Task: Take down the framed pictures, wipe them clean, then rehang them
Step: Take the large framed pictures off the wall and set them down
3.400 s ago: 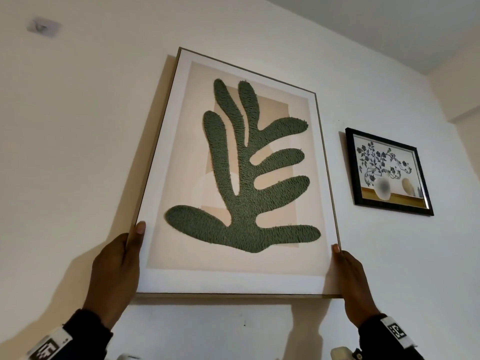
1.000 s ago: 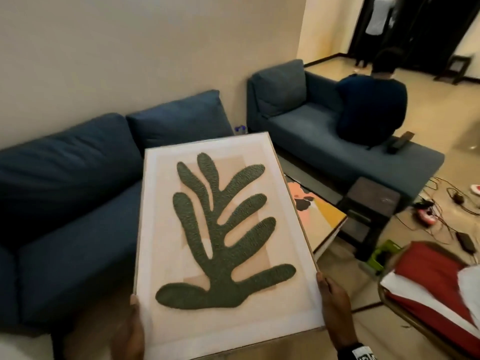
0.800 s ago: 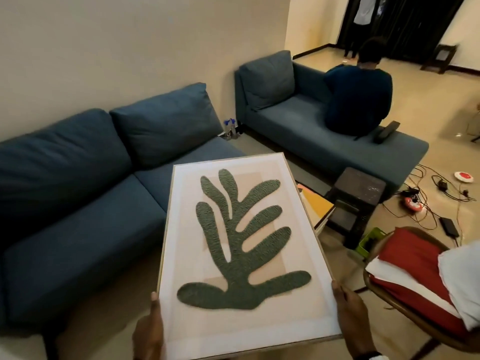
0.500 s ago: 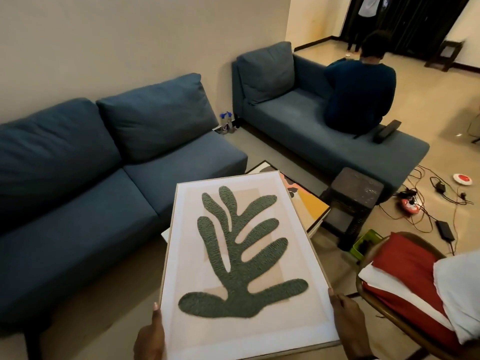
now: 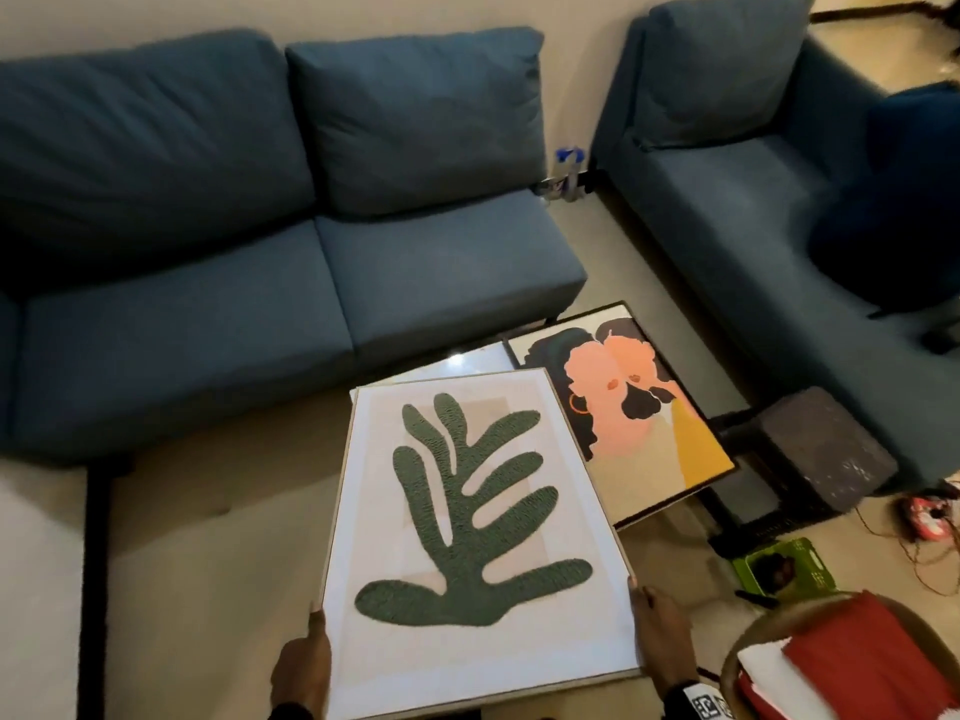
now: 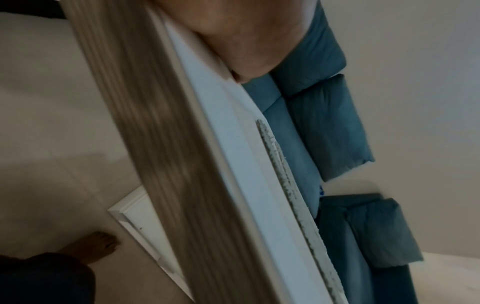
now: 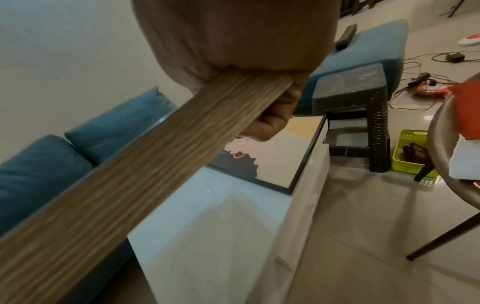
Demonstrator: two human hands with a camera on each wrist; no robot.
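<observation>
Leaf print (image 5: 470, 517) hiding white table (image 5: 467, 363), left hand (image 5: 301, 667) half-hidden

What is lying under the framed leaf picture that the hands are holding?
Below the leaf picture a white table shows, bearing a black-framed portrait. From the head view, most of the table top is covered.

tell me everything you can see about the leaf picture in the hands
The leaf picture is a tall rectangle with a thin, pale wood-grain frame, a white border and a beige ground bearing a dark green, nubbly branching leaf shape. It is held face up, slightly tilted, near the white table. The left hand and right hand grip its near corners, thumbs on the front edge.
</observation>
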